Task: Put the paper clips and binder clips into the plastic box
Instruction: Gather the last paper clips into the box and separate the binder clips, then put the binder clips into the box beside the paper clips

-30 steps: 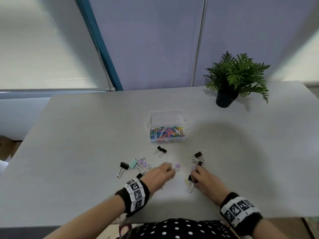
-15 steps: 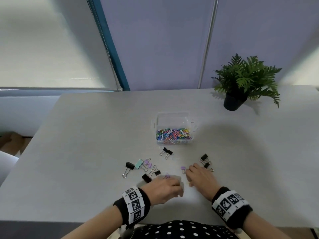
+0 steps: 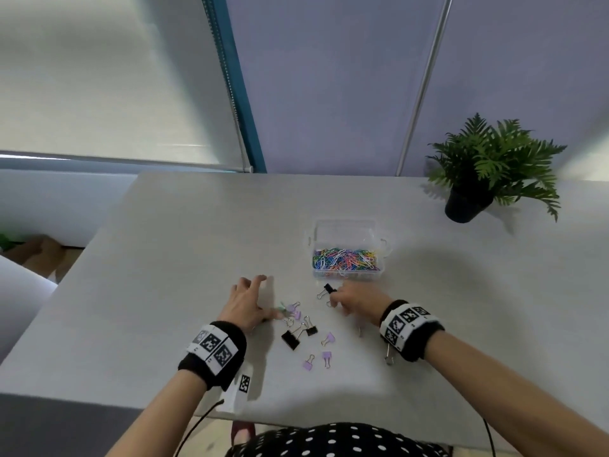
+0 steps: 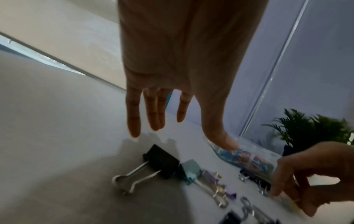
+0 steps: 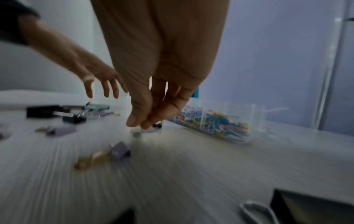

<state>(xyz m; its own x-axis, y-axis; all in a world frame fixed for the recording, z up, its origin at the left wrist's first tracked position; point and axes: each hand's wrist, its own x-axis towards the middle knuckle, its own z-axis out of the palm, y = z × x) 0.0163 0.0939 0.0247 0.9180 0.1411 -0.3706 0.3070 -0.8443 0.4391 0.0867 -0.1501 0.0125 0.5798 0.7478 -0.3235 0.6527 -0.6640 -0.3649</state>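
Note:
The clear plastic box [image 3: 379, 240] holds coloured paper clips [image 3: 346, 258] and stands open in mid-table. Binder clips lie scattered in front of it: a large black one [image 3: 291, 340], a mint one [image 3: 282, 306], and several small purple ones [image 3: 326, 356]. My left hand [image 3: 255, 296] hovers over the left of that group, fingers straight and spread and holding nothing; the left wrist view shows it [image 4: 184, 133] above a big black clip [image 4: 162, 162]. Just in front of the box, my right hand [image 3: 336, 296] pinches a small black binder clip [image 3: 328, 287] between thumb and fingers [image 5: 138, 119].
A potted fern [image 3: 487, 173] stands at the back right of the grey table [image 3: 164, 258]. Another clip [image 3: 389, 356] lies partly under my right wrist. The table's near edge runs just below my forearms, its left edge beyond my left hand.
My left hand has uncurled and moved left and forward from the purple clips. My right hand has gone forward to the small black clips by the box and closed on one.

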